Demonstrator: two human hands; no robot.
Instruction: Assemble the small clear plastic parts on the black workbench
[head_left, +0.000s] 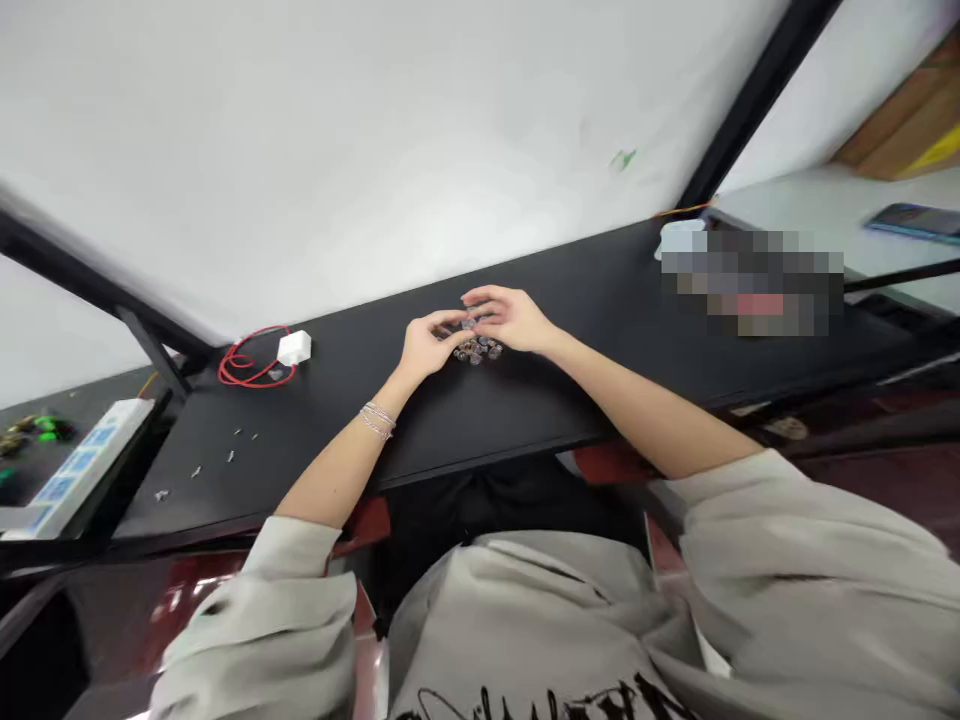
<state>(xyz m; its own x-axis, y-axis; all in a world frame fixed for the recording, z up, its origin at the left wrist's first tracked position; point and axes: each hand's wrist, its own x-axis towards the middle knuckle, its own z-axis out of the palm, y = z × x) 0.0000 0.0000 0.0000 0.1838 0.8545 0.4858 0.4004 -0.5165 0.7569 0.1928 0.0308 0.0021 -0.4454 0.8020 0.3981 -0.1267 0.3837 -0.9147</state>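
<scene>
Left hand [427, 348] and right hand [510, 318] narrow-gripped over a heap of small grey parts [476, 350] on the black table [480, 425], any hold unclear; one careless brush risking scattered parts.

Bright, even indoor light, faint shadows, wide-angle bending at edges, pixelated patch [752, 282]

Black desk [600, 300] | 9 o'clock: coiled red wire [247, 362] touching white plug [294, 348] | 8 o'clock: scattered small metal bits [230, 456], then power strip [82, 470] beyond desk edge | 2 o'clock: pixelated clutter [750, 280] | farther 2 o'clock: phone [916, 222] on white table [810, 210], cardboard box [900, 120]
</scene>
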